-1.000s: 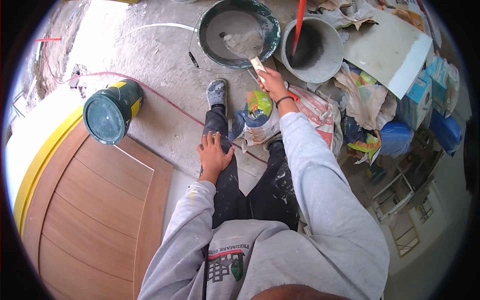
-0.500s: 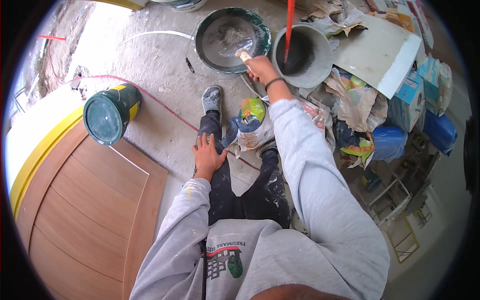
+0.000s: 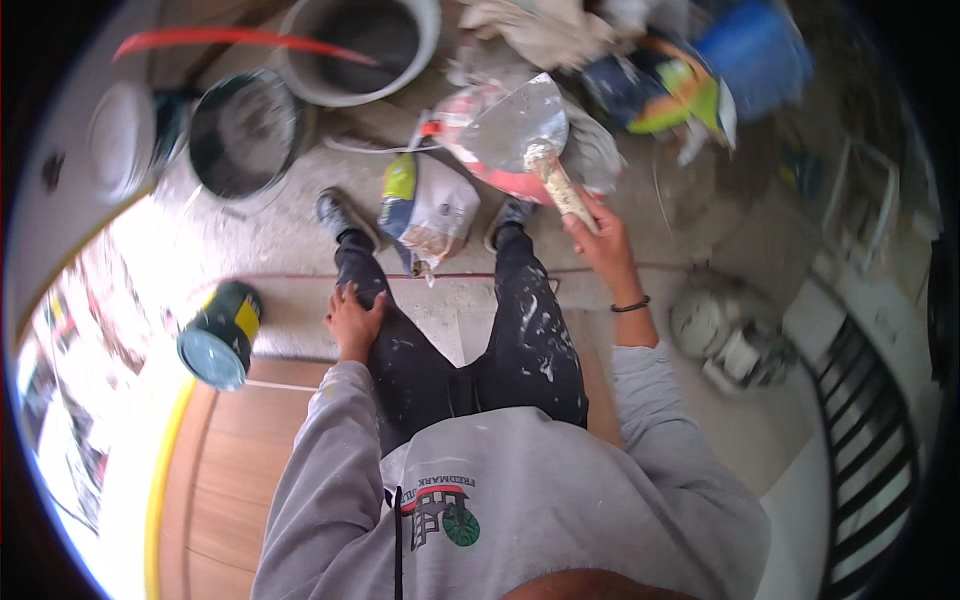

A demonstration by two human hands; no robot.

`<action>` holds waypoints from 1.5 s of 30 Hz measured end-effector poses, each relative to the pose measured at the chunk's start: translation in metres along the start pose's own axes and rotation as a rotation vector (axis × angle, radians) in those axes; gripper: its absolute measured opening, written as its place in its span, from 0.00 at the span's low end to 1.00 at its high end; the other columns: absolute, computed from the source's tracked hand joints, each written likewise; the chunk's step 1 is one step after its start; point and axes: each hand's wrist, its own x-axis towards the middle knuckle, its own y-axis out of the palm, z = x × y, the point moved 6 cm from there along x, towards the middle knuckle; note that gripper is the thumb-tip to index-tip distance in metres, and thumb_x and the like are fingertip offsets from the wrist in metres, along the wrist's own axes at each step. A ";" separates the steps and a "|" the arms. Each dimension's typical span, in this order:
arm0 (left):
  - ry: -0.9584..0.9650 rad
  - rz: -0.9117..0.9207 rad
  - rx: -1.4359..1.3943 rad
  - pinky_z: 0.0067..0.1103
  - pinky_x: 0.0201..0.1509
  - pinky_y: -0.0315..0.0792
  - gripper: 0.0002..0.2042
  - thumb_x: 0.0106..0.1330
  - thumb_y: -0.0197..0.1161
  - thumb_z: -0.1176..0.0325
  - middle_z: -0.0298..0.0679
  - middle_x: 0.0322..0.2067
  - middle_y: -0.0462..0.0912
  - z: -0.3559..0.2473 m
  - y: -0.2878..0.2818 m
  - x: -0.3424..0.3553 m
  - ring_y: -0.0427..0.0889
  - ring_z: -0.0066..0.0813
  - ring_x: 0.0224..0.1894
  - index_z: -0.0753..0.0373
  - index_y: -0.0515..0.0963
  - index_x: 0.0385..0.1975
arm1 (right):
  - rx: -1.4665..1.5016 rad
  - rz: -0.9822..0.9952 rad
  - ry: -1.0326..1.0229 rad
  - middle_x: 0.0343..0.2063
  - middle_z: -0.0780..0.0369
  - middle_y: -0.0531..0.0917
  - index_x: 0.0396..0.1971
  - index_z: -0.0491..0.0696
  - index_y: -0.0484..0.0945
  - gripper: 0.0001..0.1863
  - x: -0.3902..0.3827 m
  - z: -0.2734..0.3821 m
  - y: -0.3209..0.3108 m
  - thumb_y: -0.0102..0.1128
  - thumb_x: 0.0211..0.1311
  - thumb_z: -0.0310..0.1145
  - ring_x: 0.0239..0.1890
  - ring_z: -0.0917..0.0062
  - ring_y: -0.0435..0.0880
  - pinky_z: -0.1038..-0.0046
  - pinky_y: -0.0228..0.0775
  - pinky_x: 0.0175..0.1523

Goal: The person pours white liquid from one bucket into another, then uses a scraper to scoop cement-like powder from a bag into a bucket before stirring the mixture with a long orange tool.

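My right hand (image 3: 605, 238) is closed round the pale, crusted handle of a putty knife (image 3: 515, 125) with a wide flared blade. I hold it up to the right, its metal blade smeared and pointing away from me, over a red and white bag (image 3: 590, 150). My left hand (image 3: 353, 320) lies on my left thigh with its fingers stretched out, holding nothing. Ahead and to the left stands a dark green bucket (image 3: 245, 135) with grey mix in it. Beside it is a large grey tub (image 3: 425, 35) with a red stick across it.
A partly crumpled bag (image 3: 440, 205) stands between my feet. To the left is a green bucket (image 3: 222, 335) by a wooden door panel (image 3: 245, 440). A white pail (image 3: 120, 140) stands far left. A reddish cord (image 3: 420, 276) crosses the floor. At right are blurred equipment (image 3: 735, 335) and black railings (image 3: 865, 450).
My right hand has drawn back from the green bucket and swung right, with the putty knife's blade now in sight. The view has turned to the right. My left hand stays on my leg.
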 end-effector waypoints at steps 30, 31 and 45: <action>0.076 0.007 0.207 0.44 0.68 0.54 0.38 0.57 0.61 0.38 0.46 0.66 0.65 -0.035 0.010 0.007 0.61 0.45 0.69 0.57 0.67 0.63 | -0.552 0.014 0.026 0.35 0.49 0.85 0.42 0.48 0.84 0.21 0.194 -0.212 -0.039 0.66 0.55 0.48 0.41 0.56 0.85 0.64 0.75 0.46; 0.071 0.002 0.213 0.44 0.68 0.54 0.38 0.57 0.61 0.38 0.46 0.66 0.65 -0.036 0.011 0.006 0.61 0.44 0.69 0.57 0.67 0.63 | -0.534 0.011 -0.012 0.35 0.49 0.85 0.44 0.49 0.84 0.21 0.196 -0.213 -0.038 0.65 0.55 0.47 0.40 0.58 0.86 0.65 0.75 0.45; 0.114 0.004 0.315 0.45 0.67 0.55 0.38 0.58 0.61 0.37 0.47 0.64 0.66 -0.058 0.018 0.003 0.61 0.45 0.69 0.57 0.67 0.63 | -0.383 0.233 -0.106 0.44 0.55 0.86 0.54 0.47 0.79 0.20 0.196 -0.211 -0.042 0.62 0.63 0.36 0.44 0.77 0.84 0.74 0.73 0.50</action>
